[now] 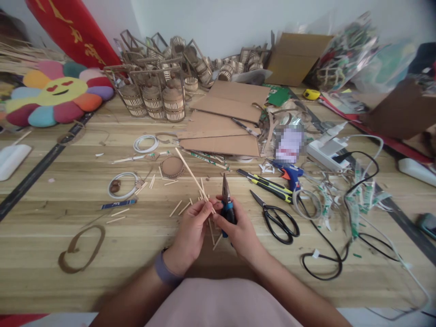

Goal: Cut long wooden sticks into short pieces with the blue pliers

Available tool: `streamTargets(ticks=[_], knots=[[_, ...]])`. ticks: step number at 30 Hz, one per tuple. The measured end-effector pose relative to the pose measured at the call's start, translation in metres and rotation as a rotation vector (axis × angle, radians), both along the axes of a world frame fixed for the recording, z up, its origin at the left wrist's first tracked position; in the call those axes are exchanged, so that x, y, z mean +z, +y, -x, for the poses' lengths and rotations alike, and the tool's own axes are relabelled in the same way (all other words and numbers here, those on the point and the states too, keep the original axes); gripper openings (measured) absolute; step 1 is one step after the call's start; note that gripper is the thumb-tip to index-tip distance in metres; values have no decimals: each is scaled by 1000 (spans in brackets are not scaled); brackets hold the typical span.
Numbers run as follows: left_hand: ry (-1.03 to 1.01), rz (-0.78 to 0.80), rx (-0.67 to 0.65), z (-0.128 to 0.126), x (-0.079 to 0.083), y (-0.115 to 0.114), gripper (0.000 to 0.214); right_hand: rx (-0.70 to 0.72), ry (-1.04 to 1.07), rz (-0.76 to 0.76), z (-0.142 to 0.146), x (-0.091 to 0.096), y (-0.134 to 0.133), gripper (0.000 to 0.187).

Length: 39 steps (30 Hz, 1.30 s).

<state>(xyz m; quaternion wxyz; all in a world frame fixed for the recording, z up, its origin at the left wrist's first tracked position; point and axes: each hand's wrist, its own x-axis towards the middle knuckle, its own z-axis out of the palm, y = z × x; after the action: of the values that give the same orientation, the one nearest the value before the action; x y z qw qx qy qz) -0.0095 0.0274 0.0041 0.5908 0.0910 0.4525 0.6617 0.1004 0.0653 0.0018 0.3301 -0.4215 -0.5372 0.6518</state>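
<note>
Between thumb and fingers, my left hand (192,227) pinches a long thin wooden stick (189,168) that slants up and away to the left. Blue-handled pliers (225,193) are in my right hand (241,229), jaws pointing away from me. My right thumb and fingertips are close to the stick's near end; whether they touch it I cannot tell. Short cut stick pieces (175,208) lie scattered beneath and left of my hands. Just beyond them sits a small round brown disc with a rim (172,167).
Black scissors (277,220), a yellow-black utility knife (265,185) and a blue glue gun (289,175) lie to the right. Cables and a power strip (327,152) are farther right. Cardboard sheets (225,122) and small slatted baskets (155,97) stand behind. White rings (123,185) lie left.
</note>
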Motion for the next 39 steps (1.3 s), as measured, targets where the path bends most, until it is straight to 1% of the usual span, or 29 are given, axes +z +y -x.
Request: streamTargets(ticks=[4, 7, 14, 19, 24, 28, 31, 34, 36, 39], knots=[[-101, 29, -51, 7, 4, 2, 18, 31, -77, -114, -3, -1, 0, 45], [-161, 77, -48, 10, 7, 3, 18, 14, -128, -169, -4, -2, -1, 46], [-222, 75, -64, 5, 9, 1, 16, -32, -191, -270, -5, -5, 1, 45], [-227, 87, -49, 4, 9, 0, 16, -15, -217, -334, -7, -8, 1, 47], [-219, 79, -54, 3, 9, -1, 16, 2, -294, -467, -15, -9, 4, 49], [-232, 54, -55, 0, 8, -1, 24, -8, -326, -526, -18, -11, 4, 46], [-235, 29, -69, -1, 7, -3, 28, 2, -330, -490, -16, -10, 3, 46], [-164, 13, -114, 2, 7, -4, 28, 56, -288, -396, -17, -4, 5, 52], [-62, 11, -151, 5, 8, -6, 28, 129, -257, -301, -22, 4, 9, 52], [107, 37, -241, 12, 10, -7, 26, 286, -280, -123, -39, 22, 19, 40]])
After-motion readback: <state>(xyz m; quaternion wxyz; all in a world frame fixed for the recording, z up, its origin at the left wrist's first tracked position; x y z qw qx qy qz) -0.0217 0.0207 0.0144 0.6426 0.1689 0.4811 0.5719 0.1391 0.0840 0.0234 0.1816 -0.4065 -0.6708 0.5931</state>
